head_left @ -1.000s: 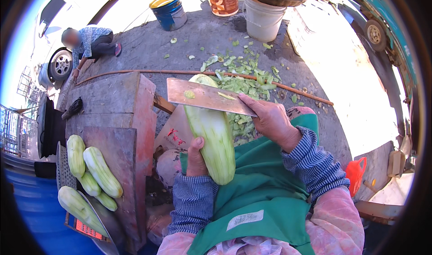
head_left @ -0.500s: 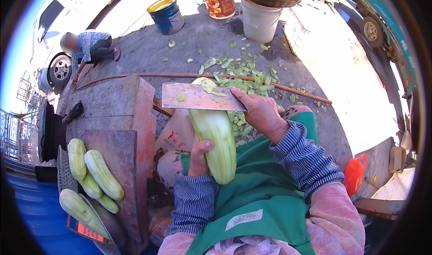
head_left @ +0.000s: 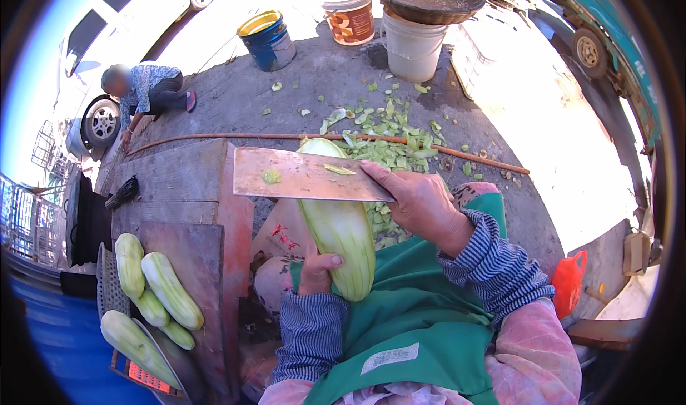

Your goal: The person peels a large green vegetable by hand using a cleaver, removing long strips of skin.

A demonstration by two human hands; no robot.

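Observation:
A long pale green gourd [head_left: 343, 244], its skin mostly pared off, lies lengthwise above my lap. My left hand [head_left: 318, 269] grips its near part from the left side, thumb on top. In my right hand [head_left: 426, 206] is a wide cleaver [head_left: 300, 175], held at its right end; the blade lies crosswise over the gourd's far half and hides part of it. A thin strip of peel and a small round scrap stick to the blade. Several more pared gourds [head_left: 171, 290] rest at the left, on and beside a wooden table [head_left: 186, 169].
Green peelings [head_left: 389, 126] litter the ground ahead, crossed by a long brown pole [head_left: 486, 160]. Farther off stand a blue bucket [head_left: 268, 44], a brown-and-white bucket [head_left: 350, 22] and a white bucket [head_left: 411, 51] under a basin. A person [head_left: 153, 87] crouches at the far left.
The cleaver has come nearer along the gourd and slightly left. The clump of peel at its far edge no longer shows; a thin strip now lies on the blade. My left hand keeps its grip.

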